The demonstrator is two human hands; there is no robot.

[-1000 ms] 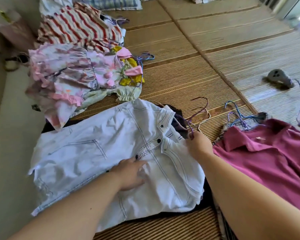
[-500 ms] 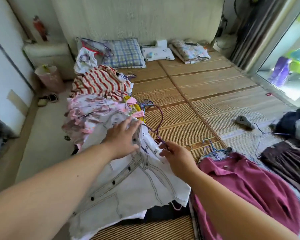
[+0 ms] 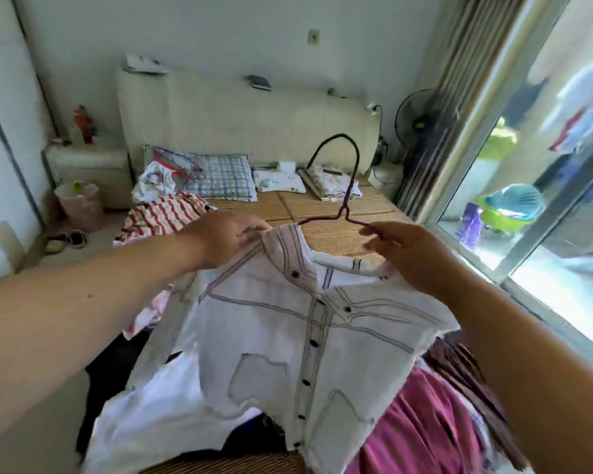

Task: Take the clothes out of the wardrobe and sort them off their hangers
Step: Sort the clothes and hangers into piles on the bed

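Bare woven mat [image 3: 326, 213] lies open in the middle of the frame, between the striped garment [image 3: 161, 217] at left and the window frame [image 3: 473, 186] at right. The left hand [image 3: 220, 239] pinches the collar of a white shirt [image 3: 288, 336], held up at center with dark stitching and dark buttons. The right hand [image 3: 408, 254] is closed around the arm of a thin purple wire hanger [image 3: 348, 186], its hook upright. A magenta garment [image 3: 421, 436] lies at lower right.
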